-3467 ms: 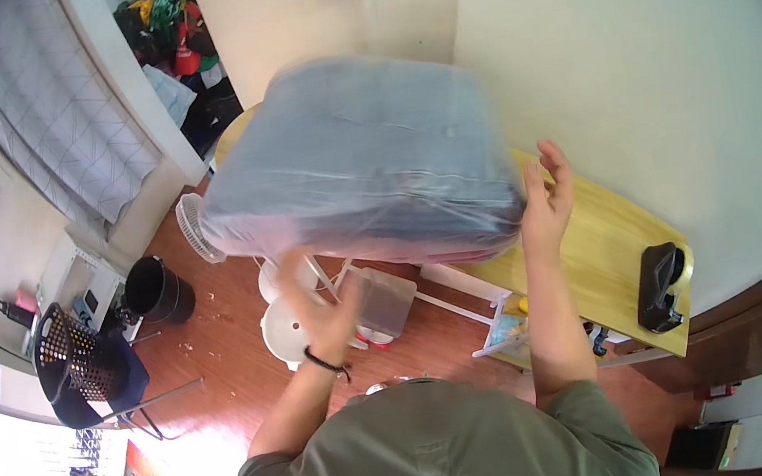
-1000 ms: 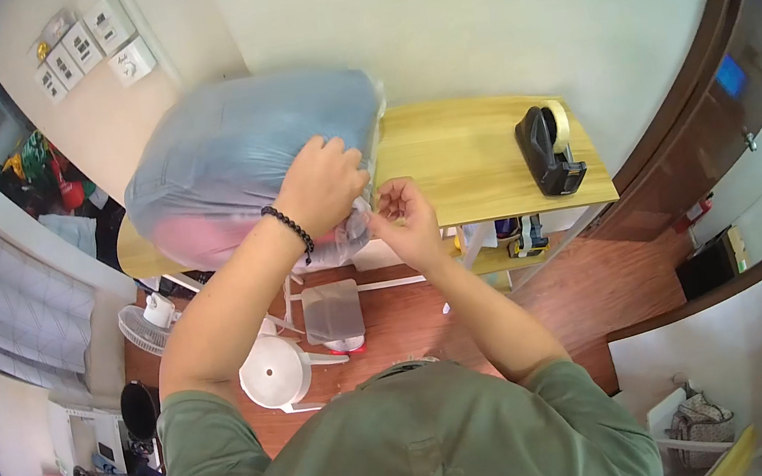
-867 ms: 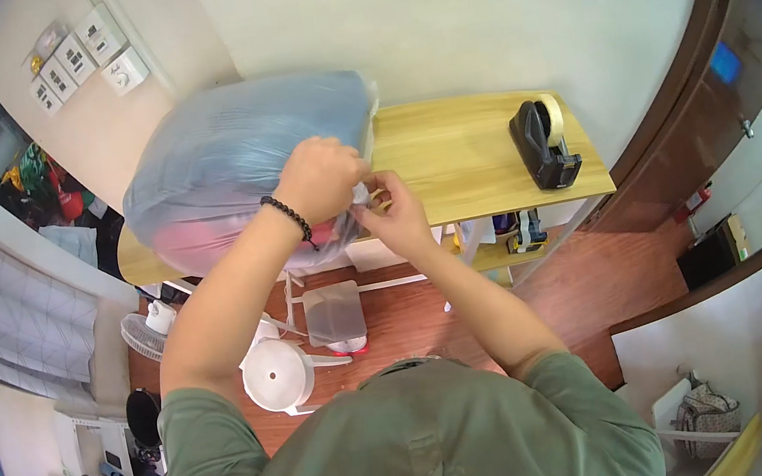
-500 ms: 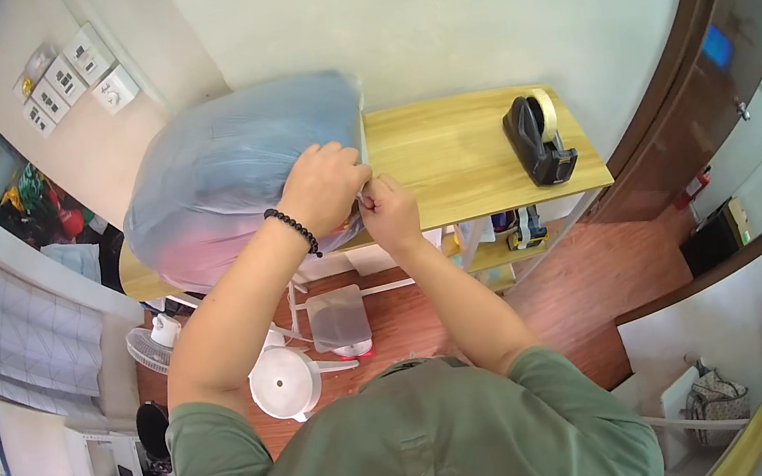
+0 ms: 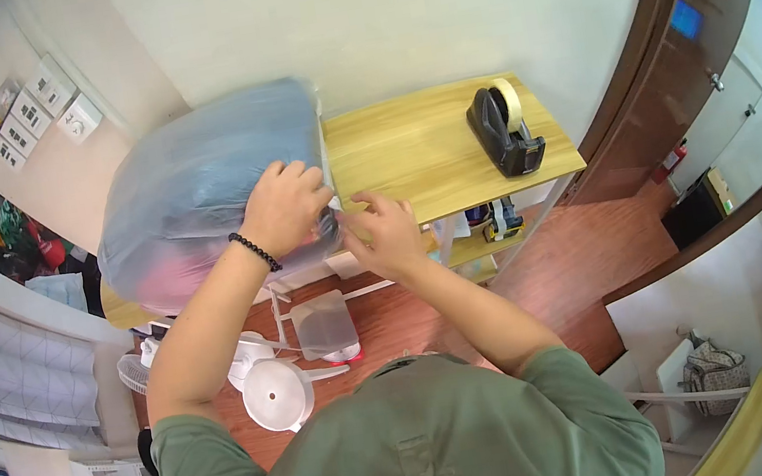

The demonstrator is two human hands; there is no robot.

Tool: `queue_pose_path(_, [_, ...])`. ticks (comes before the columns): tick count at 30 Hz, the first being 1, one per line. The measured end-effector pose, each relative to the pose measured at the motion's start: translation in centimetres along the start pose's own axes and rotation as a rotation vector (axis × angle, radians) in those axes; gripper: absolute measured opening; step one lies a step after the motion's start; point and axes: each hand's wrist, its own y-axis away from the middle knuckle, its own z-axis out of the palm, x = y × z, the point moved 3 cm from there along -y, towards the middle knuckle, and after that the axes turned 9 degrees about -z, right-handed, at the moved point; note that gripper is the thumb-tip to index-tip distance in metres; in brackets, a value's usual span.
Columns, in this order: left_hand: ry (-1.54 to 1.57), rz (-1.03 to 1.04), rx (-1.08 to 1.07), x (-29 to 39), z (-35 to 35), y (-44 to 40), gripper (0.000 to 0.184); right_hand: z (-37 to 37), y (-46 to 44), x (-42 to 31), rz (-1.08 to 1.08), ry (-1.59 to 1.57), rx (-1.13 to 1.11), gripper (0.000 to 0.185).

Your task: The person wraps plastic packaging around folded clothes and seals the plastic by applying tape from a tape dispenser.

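Head camera view: a plastic-wrapped bundle [image 5: 194,172] of blue and pink sat at the left end of a wood-grain tabletop [image 5: 406,141], where the person's left hand [image 5: 285,205] — a black beaded bracelet [image 5: 255,253] at the wrist — curled its fingers at the bundle's right side, though whether they gripped the plastic could not be told. Just beside it, the right hand [image 5: 387,234] held its fingers parted and released, while a black tape dispenser [image 5: 496,137] stood near the tabletop's right end.

The curled left hand [image 5: 290,207] is just beside the right hand [image 5: 387,235], thumb and forefinger parted.
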Motion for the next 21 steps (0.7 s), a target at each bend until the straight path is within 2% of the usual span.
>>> queue_pose_path(3, [0.076,-0.030,0.081,0.0,-0.2,-0.2,0.005,-0.2,-0.1,-0.2,0.172,-0.164,0.022,0.032])
queue_pose_path(4, [0.097,-0.049,0.079,0.1,-0.4,0.0,0.007,0.1,-0.5,-0.6,0.236,-0.226,0.013,0.034])
queue_pose_path(6, [0.136,-0.086,0.077,0.2,-0.9,0.0,0.010,1.2,-2.1,-1.1,0.204,-0.301,0.116,0.030])
queue_pose_path(7, [0.130,-0.114,0.151,0.2,-1.6,0.1,0.012,1.6,-2.8,-1.2,0.196,-0.336,0.166,0.028])
queue_pose_path(8, [0.128,-0.137,0.224,0.3,-2.2,0.1,0.014,2.4,-3.2,-0.3,0.241,-0.349,0.106,0.025])
queue_pose_path(10, [0.094,-0.156,0.239,0.2,-2.3,0.2,0.015,3.2,-3.6,1.7,0.337,-0.361,-0.008,0.018])
queue_pose_path(15, [0.032,-0.204,0.034,-0.5,-0.3,-0.3,0.008,3.6,-2.7,2.2,0.405,-0.621,0.203,0.009])
queue_pose_path(19, [-0.084,-0.185,0.043,-0.1,0.1,-1.3,0.009,5.2,-2.1,3.1,0.441,-0.769,0.352,0.012])
queue_pose_path(21, [-0.090,-0.185,0.078,-0.1,0.7,-1.4,0.006,4.4,-2.7,2.4,0.394,-0.646,0.481,0.016])
